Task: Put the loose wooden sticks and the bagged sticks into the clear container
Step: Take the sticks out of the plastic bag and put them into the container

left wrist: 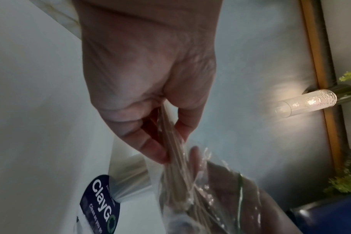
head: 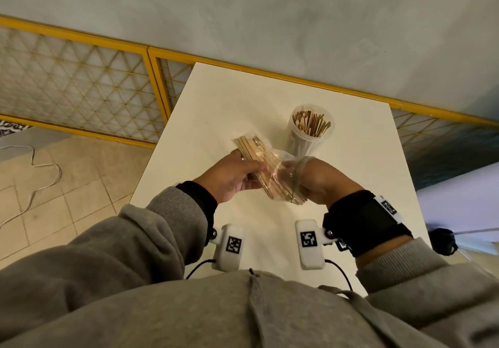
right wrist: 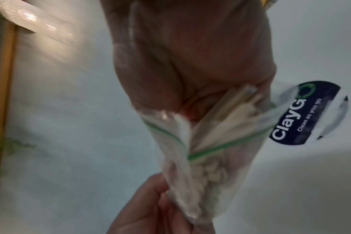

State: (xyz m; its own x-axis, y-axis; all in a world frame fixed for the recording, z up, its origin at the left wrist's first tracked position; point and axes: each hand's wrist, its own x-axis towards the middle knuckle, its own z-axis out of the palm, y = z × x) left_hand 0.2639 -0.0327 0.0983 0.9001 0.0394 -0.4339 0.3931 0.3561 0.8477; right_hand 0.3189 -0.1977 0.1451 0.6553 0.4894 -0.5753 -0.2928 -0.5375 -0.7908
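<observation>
The bag of sticks is held in the air above the desk, slanting from 11 o'clock down to 5 o'clock in the head view. The left hand grips its middle, fingers and thumb pinching the bundle through the plastic. The right hand is at the bag's lower, open end; the clear film wraps over it, so the head view does not show how its fingers lie. In the right wrist view the green zip strip gapes and the sticks run up into the palm, where the fingers appear curled round them, though blur makes this hard to confirm. The clear container stands upright on the desk at 1 o'clock from the hands, near the bag, already holding sticks that poke above its rim. Behind the hands, a round sticker reading "ClayGo" is partly hidden.
</observation>
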